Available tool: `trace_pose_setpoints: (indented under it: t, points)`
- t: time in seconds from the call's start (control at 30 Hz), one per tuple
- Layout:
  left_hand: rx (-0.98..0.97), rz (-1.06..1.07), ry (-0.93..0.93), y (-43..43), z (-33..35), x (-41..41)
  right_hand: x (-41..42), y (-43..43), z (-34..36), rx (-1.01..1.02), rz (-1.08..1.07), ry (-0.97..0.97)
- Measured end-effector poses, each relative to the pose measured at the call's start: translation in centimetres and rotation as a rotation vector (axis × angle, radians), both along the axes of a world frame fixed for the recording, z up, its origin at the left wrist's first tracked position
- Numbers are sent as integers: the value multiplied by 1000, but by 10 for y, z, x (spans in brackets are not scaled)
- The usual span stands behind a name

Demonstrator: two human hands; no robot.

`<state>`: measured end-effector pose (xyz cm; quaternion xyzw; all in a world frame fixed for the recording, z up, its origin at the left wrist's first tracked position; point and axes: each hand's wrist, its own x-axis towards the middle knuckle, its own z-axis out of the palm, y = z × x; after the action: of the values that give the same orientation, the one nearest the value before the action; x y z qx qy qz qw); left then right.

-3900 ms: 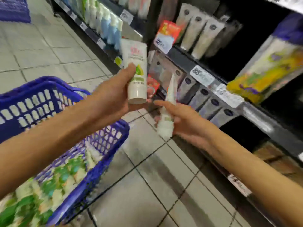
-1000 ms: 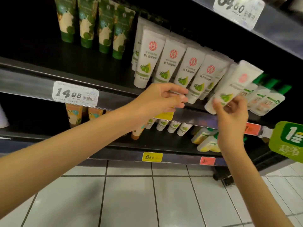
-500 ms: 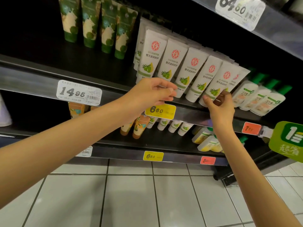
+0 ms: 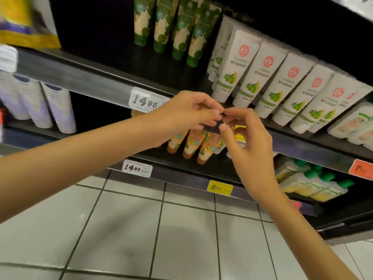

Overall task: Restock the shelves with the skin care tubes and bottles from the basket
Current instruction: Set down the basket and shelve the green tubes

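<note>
Both hands are meeting in front of the middle shelf (image 4: 193,78), and neither is carrying a tube or bottle. The left hand (image 4: 191,113) is curling its fingers inward, with the tips bunched at the shelf's front strip (image 4: 80,77). The right hand (image 4: 249,138) is coming up from below, its fingers bent and its fingertips touching those of the left. A yellow tag (image 4: 238,128) is peeking out from behind the right hand. Whether either hand is pinching that tag or only touching the strip, I cannot tell.

The white tubes (image 4: 262,83) are standing cap-down in a tight, leaning row on the shelf just above the hands, filling its front edge. To their left the green tubes (image 4: 173,27) are standing in their own row. One shelf down, the orange tubes (image 4: 193,144) are lining up beside bottles with green caps (image 4: 314,184).

The basket is not showing from here, so nobody could say how much stock is waiting in it. Judging by the empty hands and the full white row, this batch seems to be shelved already. The hands appear to be fussing with the label rather than placing stock. Anything the basket is holding would be the work left to do.
</note>
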<state>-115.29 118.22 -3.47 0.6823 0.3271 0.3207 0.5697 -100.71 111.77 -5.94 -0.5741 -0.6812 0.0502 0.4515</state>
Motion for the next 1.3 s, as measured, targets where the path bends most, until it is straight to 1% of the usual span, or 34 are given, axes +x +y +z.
trace_pose_setpoints:
  t: [0.07,0.17,0.23,0.3,0.37,0.43,0.5,0.57,0.63,0.7,0.8,0.87,0.93,1.0,1.1,1.17,1.23,1.3]
  points:
    - [2,78,35,-1,-2,-31,-26,5,-2,-45,103,57]
    - [3,194,64,-6,-7,-76,-59,12,-10,-164,212,121]
    - [13,261,93,-11,-13,-106,-85,14,-16,-240,298,111]
    - [65,313,176,-20,-22,-144,-116,16,-20,-319,404,87]
    - [92,373,267,-41,-35,-197,-150,16,-21,-395,528,64]
    - [86,452,302,-73,-50,-260,-187,13,-23,-434,634,71]
    - [89,595,312,-118,-65,-325,-231,7,-29,-473,743,67]
    - [60,796,285,-163,-74,-377,-277,-3,-36,-510,861,46]
    - [44,999,238,-204,-81,-417,-324,-15,-38,-555,995,36]
    - [8,1149,206,-239,-91,-451,-368,-29,-36,-579,1131,11]
    - [-82,1363,215,-286,-109,-501,-422,-48,-37,-538,1296,-69]
    - [-184,1462,250,-315,-128,-522,-452,-59,-42,-539,1372,-98]
    - [-352,1460,281,-340,-155,-526,-479,-68,-52,-574,1413,-91]
    - [-534,1390,324,-359,-184,-520,-502,-75,-66,-643,1412,-88]
    - [-711,1347,362,-365,-221,-508,-529,-79,-82,-753,1392,-198]
    - [-790,1390,379,-357,-239,-503,-539,-78,-89,-767,1386,-326]
    - [-881,1484,331,-345,-253,-497,-544,-76,-92,-774,1390,-428]
    - [-936,1562,296,-331,-262,-491,-547,-74,-92,-828,1403,-501]
